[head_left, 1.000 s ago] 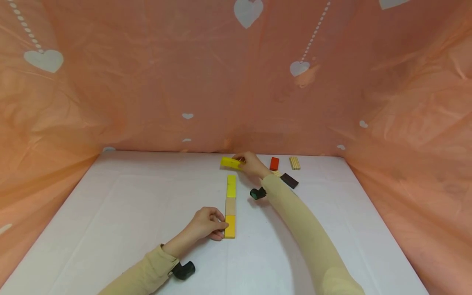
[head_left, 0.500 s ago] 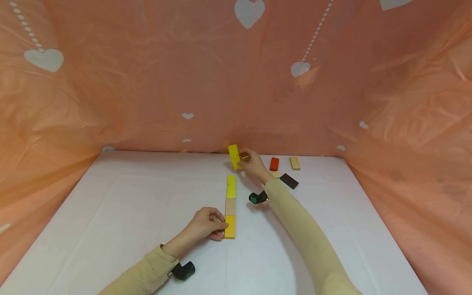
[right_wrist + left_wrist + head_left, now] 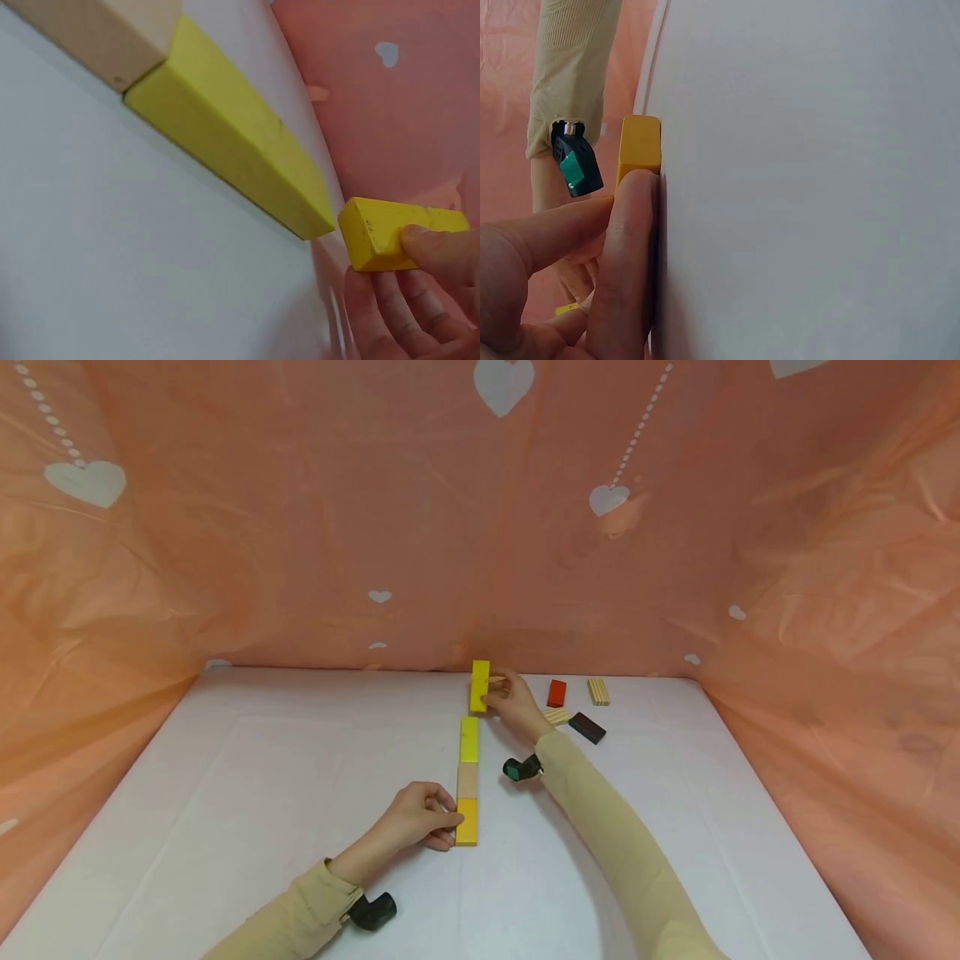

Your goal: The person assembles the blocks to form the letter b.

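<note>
Three blocks lie end to end on the white table: an orange-yellow block (image 3: 467,822) nearest me, a plain wooden block (image 3: 467,781), then a bright yellow block (image 3: 469,739). My left hand (image 3: 422,814) holds the orange-yellow block at its left side, thumb on top and fingers low against it, as the left wrist view shows. In my right hand (image 3: 517,702) a second yellow block (image 3: 397,232) is pinched between thumb and fingers. It is raised just beyond the far end of the row, roughly in line with it; a gap separates the two yellow blocks.
Right of the right hand lie a red block (image 3: 557,693), a pale striped piece (image 3: 598,692), a second striped piece (image 3: 557,716) partly behind the hand, and a dark brown block (image 3: 588,727). A pink sheet (image 3: 480,543) with hearts rises behind the table.
The yellow block in my right hand has turned from lying crosswise to pointing along the row, and has shifted slightly right. My left hand and the row have stayed put.
</note>
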`<action>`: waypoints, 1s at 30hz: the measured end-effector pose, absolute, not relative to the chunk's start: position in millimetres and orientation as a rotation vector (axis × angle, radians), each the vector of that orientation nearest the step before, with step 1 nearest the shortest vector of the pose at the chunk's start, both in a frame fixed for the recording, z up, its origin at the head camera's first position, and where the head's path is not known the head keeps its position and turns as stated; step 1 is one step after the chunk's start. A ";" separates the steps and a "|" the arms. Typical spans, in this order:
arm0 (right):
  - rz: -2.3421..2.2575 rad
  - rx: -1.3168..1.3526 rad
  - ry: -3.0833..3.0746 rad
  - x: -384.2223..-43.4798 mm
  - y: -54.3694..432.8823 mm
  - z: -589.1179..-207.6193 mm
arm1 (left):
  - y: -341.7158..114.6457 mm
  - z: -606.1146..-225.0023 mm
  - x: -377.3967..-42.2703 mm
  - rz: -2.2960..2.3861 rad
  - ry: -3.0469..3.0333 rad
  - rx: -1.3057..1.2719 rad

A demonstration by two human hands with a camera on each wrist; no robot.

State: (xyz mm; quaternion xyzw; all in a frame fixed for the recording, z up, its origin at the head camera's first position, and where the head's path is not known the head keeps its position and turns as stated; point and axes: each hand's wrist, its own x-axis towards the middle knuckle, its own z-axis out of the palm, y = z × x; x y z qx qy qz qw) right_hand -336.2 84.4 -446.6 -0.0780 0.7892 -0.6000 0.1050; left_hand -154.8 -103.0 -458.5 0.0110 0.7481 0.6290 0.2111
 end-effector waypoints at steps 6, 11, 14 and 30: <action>-1.767 -0.224 2.305 -338.6 83.9 -454.1 | -102.7 -458.0 -154.2 1.740 2.087 0.029; -1.765 -0.233 2.290 -340.2 83.3 -455.2 | -102.7 -456.7 -154.3 1.739 2.085 0.031; -1.712 -0.266 2.330 -341.1 83.0 -452.0 | -102.5 -456.6 -155.0 1.737 2.086 0.032; -1.571 -0.245 2.315 -354.2 77.5 -446.8 | -101.0 -456.7 -155.5 1.725 2.105 0.026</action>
